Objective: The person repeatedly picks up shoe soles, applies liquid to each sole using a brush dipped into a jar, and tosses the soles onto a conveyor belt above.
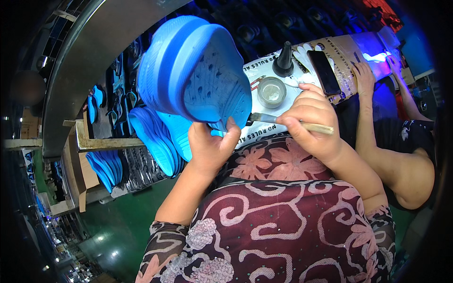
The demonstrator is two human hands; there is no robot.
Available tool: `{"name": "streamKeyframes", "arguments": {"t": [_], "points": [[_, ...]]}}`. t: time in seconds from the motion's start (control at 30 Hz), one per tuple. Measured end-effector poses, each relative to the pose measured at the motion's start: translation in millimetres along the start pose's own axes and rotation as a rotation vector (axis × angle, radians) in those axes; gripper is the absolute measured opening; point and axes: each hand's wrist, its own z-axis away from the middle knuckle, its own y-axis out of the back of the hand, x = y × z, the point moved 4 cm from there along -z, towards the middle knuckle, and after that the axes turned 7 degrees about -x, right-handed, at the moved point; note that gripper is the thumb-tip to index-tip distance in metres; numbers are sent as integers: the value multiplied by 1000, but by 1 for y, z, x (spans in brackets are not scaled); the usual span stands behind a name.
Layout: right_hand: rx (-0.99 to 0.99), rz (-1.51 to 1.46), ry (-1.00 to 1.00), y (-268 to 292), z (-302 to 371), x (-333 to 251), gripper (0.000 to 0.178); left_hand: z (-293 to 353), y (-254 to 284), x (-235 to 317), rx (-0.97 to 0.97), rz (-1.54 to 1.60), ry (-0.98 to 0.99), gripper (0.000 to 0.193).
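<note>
My left hand grips the near edge of a blue foam shoe sole, thumb on top. The sole is raised and tilted, its dimpled inner face toward the right; banded blue layers show along its left side, and I cannot tell if they are separate soles. Closed around the wooden handle of a flat paintbrush is my right hand. The bristles are at the sole's lower right edge, seemingly touching it. Just beyond the brush, a small glass jar stands on the white-covered worktop.
Behind the jar stands a black cone-shaped bottle. A phone lies over white gloves. More blue soles are stacked at the left, near a wooden frame. A co-worker's arms reach in at the right, by a bright lamp.
</note>
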Motion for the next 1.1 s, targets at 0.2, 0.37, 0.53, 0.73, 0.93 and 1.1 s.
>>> {"name": "streamKeyframes", "arguments": {"t": [0.2, 0.37, 0.53, 0.73, 0.93, 1.1], "points": [[55, -39, 25, 2, 0, -5, 13, 5, 0, -5, -166, 23, 67, 48], [27, -11, 42, -1, 2, -5, 14, -4, 2, 10, -158, -108, -95, 53], [69, -48, 53, -3, -1, -6, 14, 1, 4, 10, -209, -168, -89, 55], [-8, -15, 64, -2, 1, -8, 15, -3, 7, 15, -235, -155, -108, 55], [85, -124, -17, -4, 2, 0, 18, -8, 3, 23, -285, -147, -133, 56], [66, -50, -4, 2, 4, 1, 20, -7, 0, 14, -288, -192, -119, 55]]}}
